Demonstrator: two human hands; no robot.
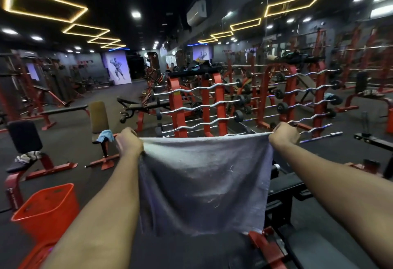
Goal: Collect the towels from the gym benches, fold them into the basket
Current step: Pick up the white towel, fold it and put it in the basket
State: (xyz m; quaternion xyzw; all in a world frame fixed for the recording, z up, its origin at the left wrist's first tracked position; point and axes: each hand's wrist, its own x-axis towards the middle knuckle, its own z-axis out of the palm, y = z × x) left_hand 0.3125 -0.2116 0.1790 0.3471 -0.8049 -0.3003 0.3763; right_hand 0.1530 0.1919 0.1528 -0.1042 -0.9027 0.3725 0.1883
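Note:
A grey towel (pixel 204 181) hangs spread out in front of me, held up by its two top corners. My left hand (pixel 128 142) grips the left corner and my right hand (pixel 285 133) grips the right one. An orange basket (pixel 45 210) stands on the floor at the lower left; its inside is in shadow. A light blue towel (pixel 105 135) lies on the seat of an upright bench (pixel 98 119) behind my left hand. A patterned towel (pixel 27 156) lies on a black and red bench (pixel 24 141) at the left.
A red rack of curl bars (pixel 204 107) stands straight ahead, beside a mirrored wall on the right. A black bench (pixel 297 222) with a red frame sits below my right arm. More benches stand at the left on the dark floor (pixel 74 136).

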